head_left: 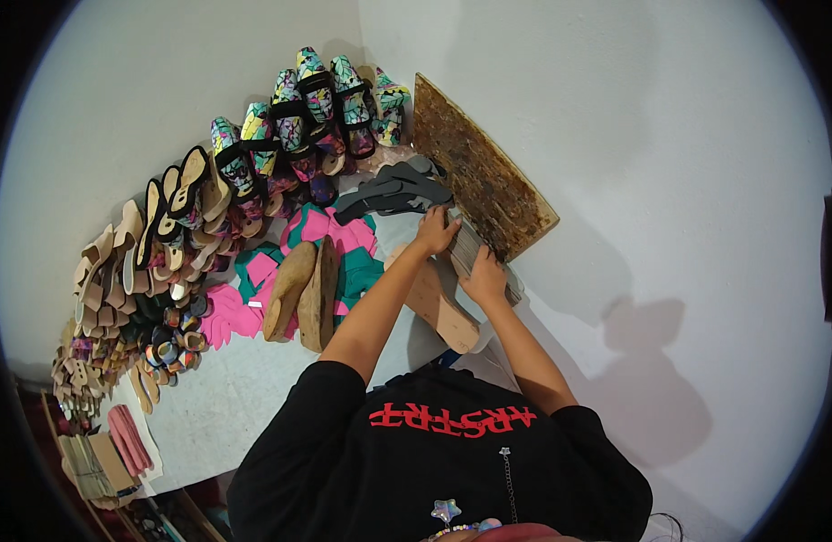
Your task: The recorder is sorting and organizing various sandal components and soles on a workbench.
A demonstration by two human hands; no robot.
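A stack of thin grey pieces (467, 242), edges showing, sits at the right of the table. My left hand (437, 231) grips its far left end, fingers bent over the edge. Around its nearer right side closes my right hand (485, 276). Just below the stack lie tan sole-shaped pieces (439, 305) with small holes, partly under my left forearm. Beyond my left hand is a heap of dark grey cut pieces (393, 191). Two wooden shoe lasts (290, 291) rest side by side left of my left forearm.
Pink (228, 313) and teal (360, 275) cut pieces spread over the pale table (222, 411). Patterned shoes (289, 117) and beige wedge soles (104, 271) are piled along the back and left. A worn wooden board (481, 172) leans on the right wall.
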